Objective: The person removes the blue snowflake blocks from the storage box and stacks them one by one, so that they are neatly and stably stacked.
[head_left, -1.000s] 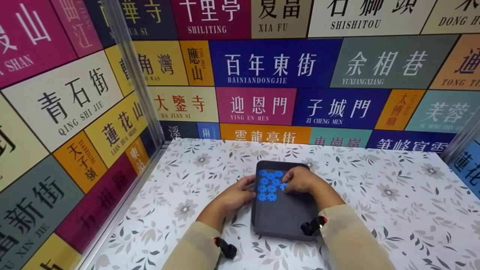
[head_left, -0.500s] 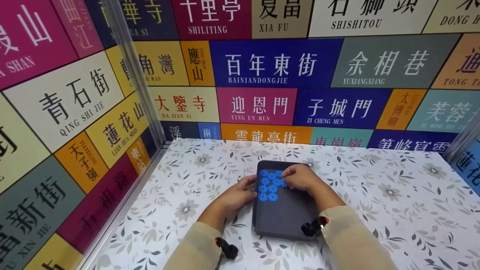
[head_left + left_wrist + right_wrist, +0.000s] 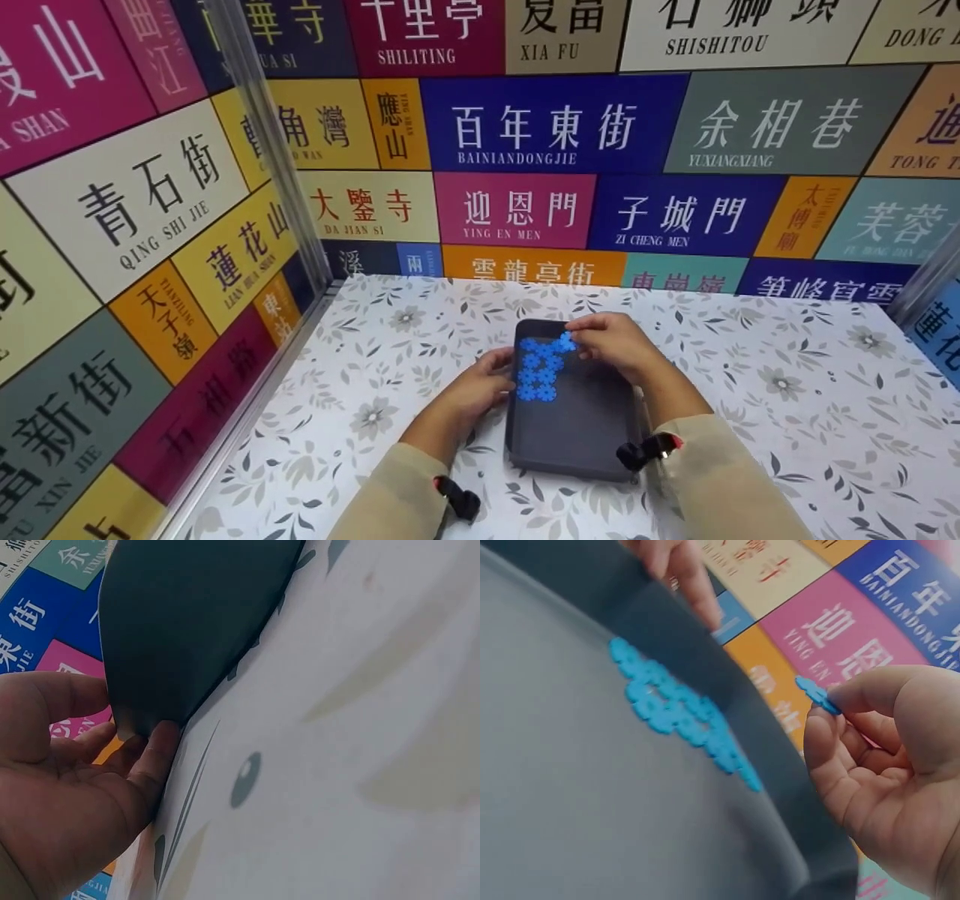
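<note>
My right hand [image 3: 611, 345] pinches a blue snowflake building disc [image 3: 817, 695] between thumb and forefinger. It is at the back of a dark grey tray [image 3: 574, 427], and in the right wrist view the disc appears raised above the wall. Several matching blue discs [image 3: 536, 375] lie flat and close together in the tray's back left part. With its fingertips, my left hand [image 3: 472, 394] touches the tray's left wall from outside. The left wrist view has those fingers [image 3: 154, 757] against the dark outer side, loosely bent.
The tray rests on a table [image 3: 375, 352] covered in white leaf-and-flower cloth. Beyond it rises a back wall [image 3: 517, 210] of colourful printed name panels, and a similar side wall [image 3: 150, 217] stands at left. Both wrists carry small black cameras.
My right hand has moved toward the tray's back edge, lifting a blue disc from the right side of the group. My left hand stays on the tray's left wall.
</note>
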The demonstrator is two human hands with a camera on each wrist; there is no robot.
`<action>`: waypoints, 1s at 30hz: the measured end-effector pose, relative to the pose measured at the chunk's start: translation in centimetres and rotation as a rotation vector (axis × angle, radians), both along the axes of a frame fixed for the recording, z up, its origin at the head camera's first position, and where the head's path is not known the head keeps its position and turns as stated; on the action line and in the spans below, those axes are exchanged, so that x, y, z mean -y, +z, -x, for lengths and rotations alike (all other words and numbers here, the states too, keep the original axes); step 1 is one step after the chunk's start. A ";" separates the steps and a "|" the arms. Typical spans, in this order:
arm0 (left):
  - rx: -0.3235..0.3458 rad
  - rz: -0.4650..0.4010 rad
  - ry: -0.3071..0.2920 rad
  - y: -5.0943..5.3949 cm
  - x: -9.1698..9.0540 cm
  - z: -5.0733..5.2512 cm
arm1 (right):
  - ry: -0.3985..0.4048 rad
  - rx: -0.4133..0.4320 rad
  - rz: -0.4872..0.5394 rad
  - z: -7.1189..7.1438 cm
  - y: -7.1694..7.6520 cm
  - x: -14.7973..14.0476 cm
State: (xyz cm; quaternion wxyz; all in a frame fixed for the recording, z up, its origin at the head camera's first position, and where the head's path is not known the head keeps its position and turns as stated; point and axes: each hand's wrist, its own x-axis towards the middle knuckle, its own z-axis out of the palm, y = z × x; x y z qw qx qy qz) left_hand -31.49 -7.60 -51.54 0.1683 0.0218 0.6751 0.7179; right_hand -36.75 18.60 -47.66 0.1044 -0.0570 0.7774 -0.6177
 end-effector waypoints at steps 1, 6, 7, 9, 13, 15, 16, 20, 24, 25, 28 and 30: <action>0.000 -0.005 0.000 0.0 0.0 0.0 | -0.004 -0.013 0.004 -0.3 0.3 -0.3; -0.015 -0.010 0.013 0.0 -0.3 0.1 | -0.044 -0.053 0.026 -1.9 1.4 -1.9; -0.019 -0.010 0.015 -0.1 -0.3 0.1 | -0.049 -0.058 0.033 -2.2 1.5 -2.3; -0.017 -0.009 0.019 -0.1 -0.3 0.1 | -0.061 -0.066 0.059 -2.8 1.7 -3.1; -0.010 -0.004 0.025 -0.2 -0.3 0.0 | -0.076 -0.074 0.096 -3.5 1.7 -5.1; -0.010 0.002 0.026 -0.2 -0.2 0.0 | -0.093 -0.061 0.104 -3.8 1.6 -6.1; -0.010 0.003 0.026 -0.2 -0.2 -0.1 | -0.101 -0.052 0.103 -3.8 1.5 -6.7; -0.003 0.009 0.026 0.0 -0.1 -0.2 | -0.144 -0.004 0.104 -3.7 0.7 -8.5; 0.000 0.021 0.024 0.1 -0.1 -0.3 | -0.173 0.034 0.119 -3.3 -0.5 -10.1; 0.001 0.022 0.024 0.1 -0.1 -0.3 | -0.180 0.042 0.129 -3.2 -0.7 -10.4; -0.003 0.026 0.022 0.1 -0.1 -0.3 | -0.189 0.054 0.140 -3.0 -1.4 -11.2; -0.002 0.019 0.014 0.1 -0.1 -0.3 | -0.198 0.056 0.147 -3.0 -1.8 -11.7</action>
